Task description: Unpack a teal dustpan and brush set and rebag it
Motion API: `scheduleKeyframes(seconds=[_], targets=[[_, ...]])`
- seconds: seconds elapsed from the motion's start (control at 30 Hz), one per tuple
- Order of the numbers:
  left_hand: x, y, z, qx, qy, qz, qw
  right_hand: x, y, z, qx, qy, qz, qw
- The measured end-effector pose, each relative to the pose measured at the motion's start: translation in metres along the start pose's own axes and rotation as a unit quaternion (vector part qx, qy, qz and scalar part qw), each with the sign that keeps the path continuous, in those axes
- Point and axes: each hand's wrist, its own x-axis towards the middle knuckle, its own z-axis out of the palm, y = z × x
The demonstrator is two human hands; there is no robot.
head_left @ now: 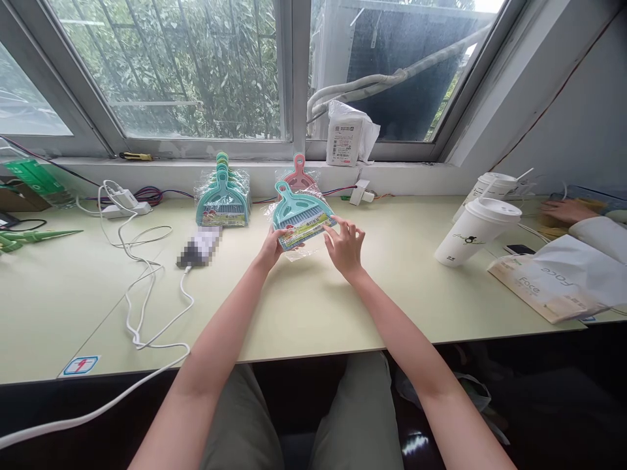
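A teal dustpan and brush set (300,210) in clear wrap, with a printed label, is tilted above the table. My left hand (272,248) grips its lower left corner, the thumb on the front. At its right edge is my right hand (345,245), fingers apart and bent, the fingertips at the label's right end. Behind the held set stands a wrapped pink dustpan (298,173), partly hidden. To the left, a row of wrapped teal dustpans (223,201) stands near the windowsill.
A phone (200,248) with a white cable (147,274) lies left. Two white cups (475,232) and a paper bag (548,281) are right. A person's hand (571,210) shows at far right. A white box (344,140) stands on the sill.
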Motion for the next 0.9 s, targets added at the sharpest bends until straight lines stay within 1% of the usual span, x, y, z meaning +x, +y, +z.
scheduleKeyframes(seconds=[0.23, 0.57, 0.67, 0.8, 0.83, 0.9], targets=[[-0.001, 0.001, 0.001, 0.006, -0.001, -0.002, 1.000, 0.001, 0.003, -0.001, -0.020, -0.004, 0.006, 1.000], [-0.001, 0.001, 0.001, 0.008, -0.001, -0.003, 1.000, 0.001, 0.004, 0.001, -0.020, -0.003, -0.001, 1.000], [-0.001, 0.003, 0.000, 0.000, 0.017, -0.006, 1.000, 0.003, 0.008, -0.002, -0.012, -0.014, -0.032, 0.999], [-0.001, 0.007, -0.001, -0.020, 0.057, -0.022, 0.998, 0.007, 0.015, -0.009, 0.012, -0.055, -0.118, 0.991], [-0.001, 0.008, -0.001, -0.024, 0.063, -0.030, 0.997, 0.008, 0.017, -0.009, 0.017, -0.063, -0.128, 0.990], [-0.002, 0.009, -0.002, -0.031, 0.064, -0.043, 0.997, 0.008, 0.020, -0.008, 0.029, -0.068, -0.124, 0.990]])
